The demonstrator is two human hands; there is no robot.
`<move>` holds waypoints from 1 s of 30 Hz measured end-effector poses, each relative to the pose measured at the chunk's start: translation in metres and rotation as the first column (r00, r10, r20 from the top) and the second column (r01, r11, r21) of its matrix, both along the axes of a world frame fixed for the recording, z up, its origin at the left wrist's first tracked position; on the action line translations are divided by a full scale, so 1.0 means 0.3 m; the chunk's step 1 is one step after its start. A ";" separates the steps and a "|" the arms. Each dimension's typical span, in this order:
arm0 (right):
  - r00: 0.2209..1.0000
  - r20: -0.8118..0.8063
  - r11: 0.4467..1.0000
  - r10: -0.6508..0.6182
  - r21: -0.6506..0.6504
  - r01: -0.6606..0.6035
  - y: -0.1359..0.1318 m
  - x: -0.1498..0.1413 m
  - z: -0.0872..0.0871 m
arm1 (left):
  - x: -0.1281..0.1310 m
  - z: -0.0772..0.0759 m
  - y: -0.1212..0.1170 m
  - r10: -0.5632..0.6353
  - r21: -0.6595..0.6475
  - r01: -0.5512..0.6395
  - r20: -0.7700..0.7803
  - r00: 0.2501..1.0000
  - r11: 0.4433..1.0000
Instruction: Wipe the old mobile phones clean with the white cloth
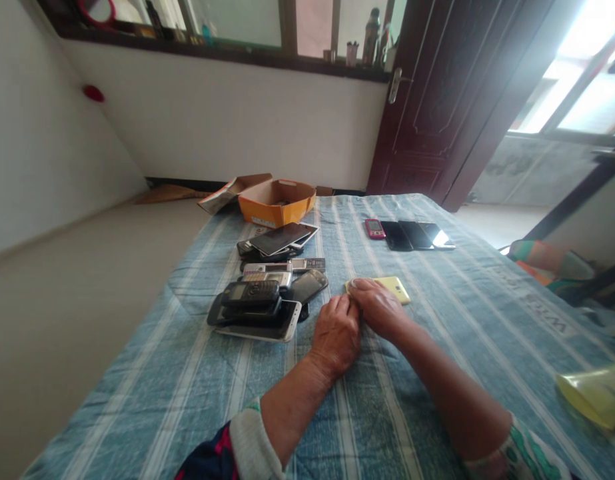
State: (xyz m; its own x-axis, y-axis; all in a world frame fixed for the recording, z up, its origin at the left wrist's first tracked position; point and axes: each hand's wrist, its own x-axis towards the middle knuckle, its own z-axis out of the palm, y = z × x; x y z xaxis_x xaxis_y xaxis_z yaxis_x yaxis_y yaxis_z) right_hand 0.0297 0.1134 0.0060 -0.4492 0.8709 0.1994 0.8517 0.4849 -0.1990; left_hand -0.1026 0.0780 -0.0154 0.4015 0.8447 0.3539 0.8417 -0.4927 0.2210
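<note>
A yellow phone [396,289] lies flat on the cloth-covered table, with a small dark camera spot near its right end. Over its left part, my right hand [381,308] is closed with bent fingers gripping the phone. My left hand [338,332] is curled shut right beside it, knuckles up, touching my right fingers near the phone's lower left corner. Whatever its fingertips hold is hidden. Just left of my hands, a dark slider-shaped phone [307,287] rests at the edge of a pile. In that pile, a black keypad phone [250,293] sits over a white-edged smartphone [287,325].
An open orange cardboard box [274,215] stands at the table's far edge, with more stacked phones [282,239] before it. Back right are a red phone [374,229] and a row of black smartphones [412,236]. A yellow translucent sheet [594,397] lies at right.
</note>
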 end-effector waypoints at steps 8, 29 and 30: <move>1.000 0.008 1.000 -0.007 0.012 0.007 -0.012 0.001 -0.009 | -0.004 -0.008 0.006 -0.008 0.010 0.008 0.002 1.000 1.000; 0.999 0.026 0.998 -0.047 0.034 0.046 -0.007 -0.020 0.001 | -0.008 0.007 0.010 -0.008 0.010 0.008 -0.046 0.999 1.000; 0.998 0.031 0.999 -0.046 0.030 0.045 -0.009 -0.022 0.000 | -0.009 0.006 0.010 -0.011 0.014 0.012 -0.043 0.999 1.000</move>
State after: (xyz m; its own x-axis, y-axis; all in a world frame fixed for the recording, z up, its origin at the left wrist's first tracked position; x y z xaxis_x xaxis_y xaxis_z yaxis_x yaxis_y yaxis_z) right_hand 0.0232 0.1107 0.0061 -0.4154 0.8846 0.2119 0.8787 0.4505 -0.1578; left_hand -0.1054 0.0812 -0.0135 0.4260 0.8352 0.3478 0.8446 -0.5049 0.1779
